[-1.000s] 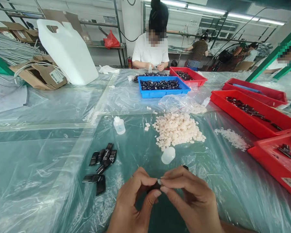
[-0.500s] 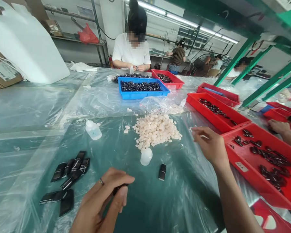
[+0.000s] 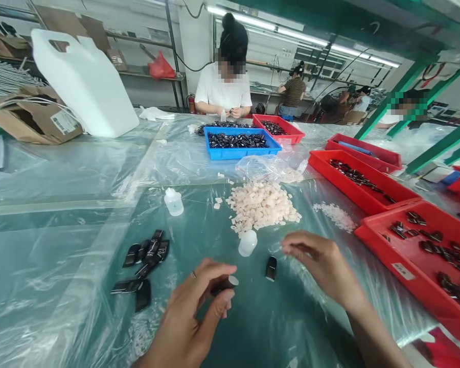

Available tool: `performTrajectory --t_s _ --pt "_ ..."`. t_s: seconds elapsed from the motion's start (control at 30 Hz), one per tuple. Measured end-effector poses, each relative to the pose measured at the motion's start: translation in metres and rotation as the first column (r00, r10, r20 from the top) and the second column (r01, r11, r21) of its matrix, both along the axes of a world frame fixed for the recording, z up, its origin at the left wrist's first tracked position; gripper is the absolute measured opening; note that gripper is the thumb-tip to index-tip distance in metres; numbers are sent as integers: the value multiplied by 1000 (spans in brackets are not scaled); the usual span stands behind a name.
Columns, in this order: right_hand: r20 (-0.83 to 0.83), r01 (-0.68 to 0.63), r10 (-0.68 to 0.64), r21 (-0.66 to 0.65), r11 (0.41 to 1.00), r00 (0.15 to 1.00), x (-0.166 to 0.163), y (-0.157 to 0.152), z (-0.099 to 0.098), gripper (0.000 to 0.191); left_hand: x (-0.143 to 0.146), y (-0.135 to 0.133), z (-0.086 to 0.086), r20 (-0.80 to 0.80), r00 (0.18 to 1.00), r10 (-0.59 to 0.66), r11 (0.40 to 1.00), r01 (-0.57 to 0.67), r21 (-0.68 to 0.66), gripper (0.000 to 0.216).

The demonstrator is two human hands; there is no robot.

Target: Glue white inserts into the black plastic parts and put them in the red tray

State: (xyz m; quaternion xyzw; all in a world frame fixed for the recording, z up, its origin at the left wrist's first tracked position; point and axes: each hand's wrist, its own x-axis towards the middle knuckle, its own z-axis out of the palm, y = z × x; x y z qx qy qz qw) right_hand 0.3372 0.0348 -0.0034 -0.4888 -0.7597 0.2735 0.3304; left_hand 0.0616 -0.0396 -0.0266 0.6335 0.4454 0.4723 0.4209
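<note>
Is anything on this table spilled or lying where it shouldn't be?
Nothing looks damaged, but pale bits lie heaped loose on the plastic sheet, strays around them, with a smaller scatter beside a red tray. Black pieces lie loose outside the trays, near the left hand.

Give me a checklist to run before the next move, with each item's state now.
1. Left hand grip on the small black plastic piece: ok, pinched between thumb and fingers.
2. Right hand holding anything: cannot tell, fingertips drawn together.
3. Second black plastic piece between the hands: ok, standing free on the clear plastic sheet.
4. Heap of small pale plastic bits nearby: ok, just beyond the hands.
5. Red plastic tray clear of the right hand: ok, apart.
</note>
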Motion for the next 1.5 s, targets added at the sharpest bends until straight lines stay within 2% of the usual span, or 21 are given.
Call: performTrajectory --t_s 0.07,0.13,0.27,0.47,0.63,0.8,0.93,1.03,1.13,1.33,1.5 --pt "-109 -98 98 11 995 989 -27 -25 12 13 1 -2 1 4 1000 -8 1000 8 0 30" --pt "-191 -143 146 33 989 971 -50 -44 18 9 1 -2 1 -9 1000 -11 1000 11 15 28" --pt "-246 -97 126 128 987 961 -78 -57 17 20 1 -2 1 -33 999 -34 998 36 48 27" --pt "-186 -103 134 168 980 973 -90 -58 8 25 1 1 3 -40 999 -37 997 39 70 24" --pt "-199 -1 47 224 975 979 -97 -60 5 19 0 2 3 -51 998 -29 994 34 100 21" --pt "-175 27 12 219 975 984 -100 -62 0 16 0 0 1 -51 999 -16 995 21 97 20" --pt "-180 110 -66 247 963 982 -108 -73 -7 17 -1 -4 -2 -73 997 8 996 -1 91 19" --pt "-230 216 -167 210 953 959 -117 -81 -14 17 -1 -4 -3 -99 994 49 994 -40 100 19" --pt "-282 240 -188 165 957 941 -123 -83 -18 14 0 -2 -3 -132 987 91 988 -73 138 19" --pt "-357 97 -73 50 994 931 -122 -75 -16 14 2 -3 -6 -181 968 172 962 -126 241 23" --pt "-493 -7 -55 -125 992 868 -119 -70 -13 12 2 -3 -8 -180 957 226 931 -158 328 35"
